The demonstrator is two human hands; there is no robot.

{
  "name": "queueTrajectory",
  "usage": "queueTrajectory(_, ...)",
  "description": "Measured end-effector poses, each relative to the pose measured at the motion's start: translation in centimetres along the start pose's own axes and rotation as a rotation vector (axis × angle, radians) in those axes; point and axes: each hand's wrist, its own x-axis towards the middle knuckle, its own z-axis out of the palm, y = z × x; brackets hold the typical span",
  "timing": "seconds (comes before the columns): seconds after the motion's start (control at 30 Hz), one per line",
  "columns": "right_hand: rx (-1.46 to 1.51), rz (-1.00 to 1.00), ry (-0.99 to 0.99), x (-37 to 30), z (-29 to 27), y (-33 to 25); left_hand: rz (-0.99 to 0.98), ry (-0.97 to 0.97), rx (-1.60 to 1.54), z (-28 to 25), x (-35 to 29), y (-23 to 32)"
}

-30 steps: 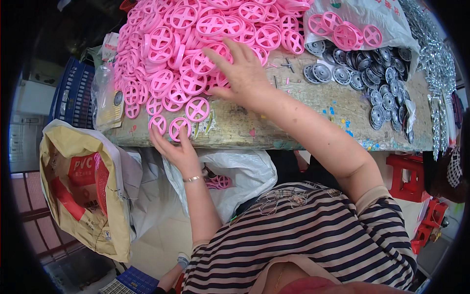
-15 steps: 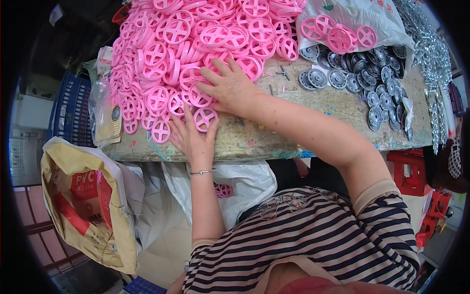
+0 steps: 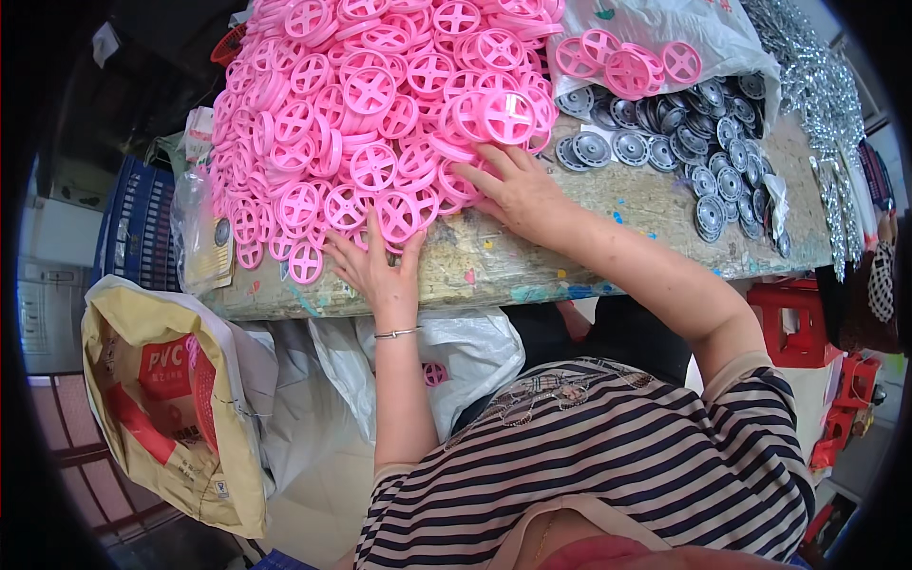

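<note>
A large heap of pink plastic wheels (image 3: 370, 90), each with a cross of spokes, covers the left and middle of the worktable (image 3: 608, 204). At the heap's near edge my left hand (image 3: 378, 271) is open, its spread fingers against the lowest wheels. One pink wheel (image 3: 397, 215) stands out just beyond those fingertips. Over on the heap's right side my right hand (image 3: 522, 197) is open too, fingers apart and tips touching the wheels there. Neither hand has a wheel gripped.
Grey discs (image 3: 727, 157) lie at the right beside a white sack (image 3: 665, 33) with several pink wheels on it. Silver tinsel (image 3: 826, 123) hangs farther right. Below the table edge are an open paper sack (image 3: 176, 399), a white plastic bag (image 3: 456, 361) and a red stool (image 3: 793, 323).
My right hand has moved right and nearer me, off the middle of the heap. Pink wheels now spread farther right, where small pins showed before. My left hand stays near the front edge.
</note>
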Motion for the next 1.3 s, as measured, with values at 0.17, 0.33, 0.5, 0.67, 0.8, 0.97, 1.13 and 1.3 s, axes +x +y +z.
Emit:
queueTrajectory(0.17, 0.210, 0.092, 0.014, -3.4, -1.8, 1.0, 0.061, 0.011, -0.038, -0.3, -0.7, 0.8)
queueTrajectory(0.33, 0.446, 0.254, 0.042, -5.1, -4.2, 1.3, 0.076, 0.011, -0.038, -0.5, -1.5, 1.6)
queueTrajectory(0.5, 0.466, 0.279, 0.041, -6.9, -6.0, 0.9, 0.140, 0.133, -0.220, -1.2, -2.9, 4.4)
queueTrajectory(0.67, 0.471, 0.147, 0.081, -7.8, -7.5, -2.4, -0.057, -0.266, -1.120, -1.3, -6.5, 10.4)
queueTrajectory(0.8, 0.469, 0.021, 0.008, -9.2, -7.1, -3.7, -0.293, -0.607, -1.264, -0.6, -8.3, 13.0)
queueTrajectory(0.97, 0.327, 0.319, 0.156, -9.9, -7.2, 4.6, -0.527, -0.632, -1.466, -1.7, -7.9, 12.8)
queueTrajectory(1.13, -0.143, 0.471, 0.088, -9.5, -5.4, 11.9, -0.620, -0.675, -1.584, -1.5, -8.3, 13.5)
queueTrajectory(1.3, -0.307, 0.347, 0.139, -8.9, -4.6, 13.0, -0.613, -0.701, -1.646, -1.8, -7.9, 13.4)
